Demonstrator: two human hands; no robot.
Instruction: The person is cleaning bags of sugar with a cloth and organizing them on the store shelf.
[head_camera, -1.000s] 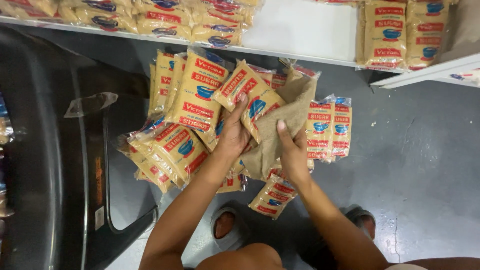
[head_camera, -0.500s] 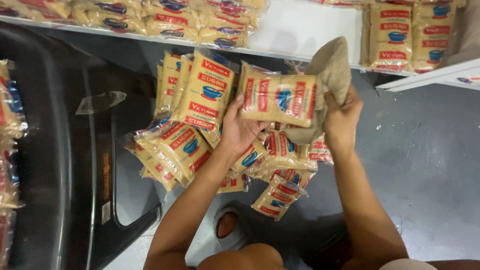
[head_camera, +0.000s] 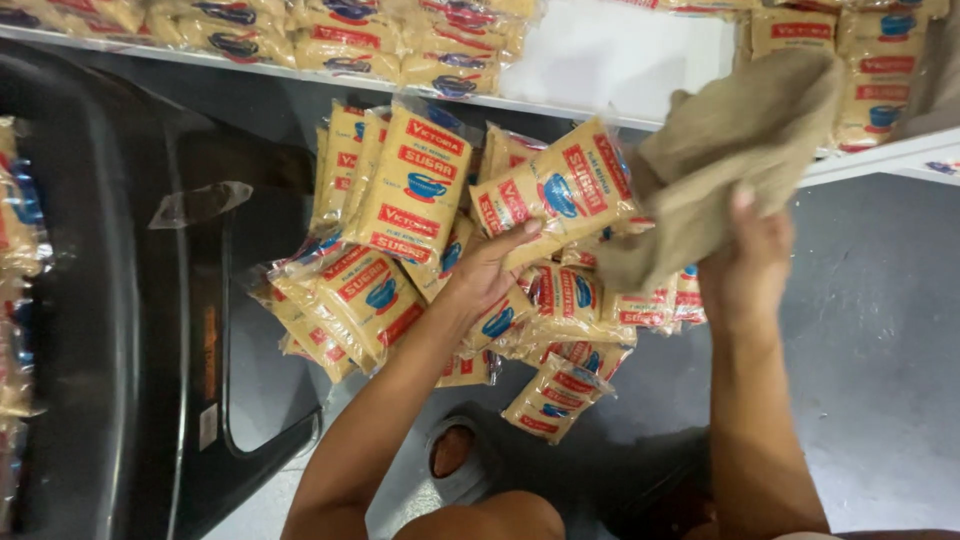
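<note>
My left hand (head_camera: 490, 270) grips a clear packet of brown sugar (head_camera: 560, 190) with red and blue print, held up over the pile. My right hand (head_camera: 748, 262) clutches a tan burlap cloth (head_camera: 730, 150), lifted to the right of that packet; the cloth touches the packet's right edge. Below both hands lies a heap of several similar sugar packets (head_camera: 400, 230) on the grey floor (head_camera: 870, 340).
A white shelf (head_camera: 610, 60) at the top carries more sugar packets (head_camera: 330, 35) and another stack at the right (head_camera: 870, 70). A black plastic chair (head_camera: 130, 300) stands at the left. My sandalled foot (head_camera: 455, 450) shows below the pile.
Both hands rose from the pile: the left lifted one sugar packet, the right pulled the burlap cloth up and rightward. The view shifted slightly.
</note>
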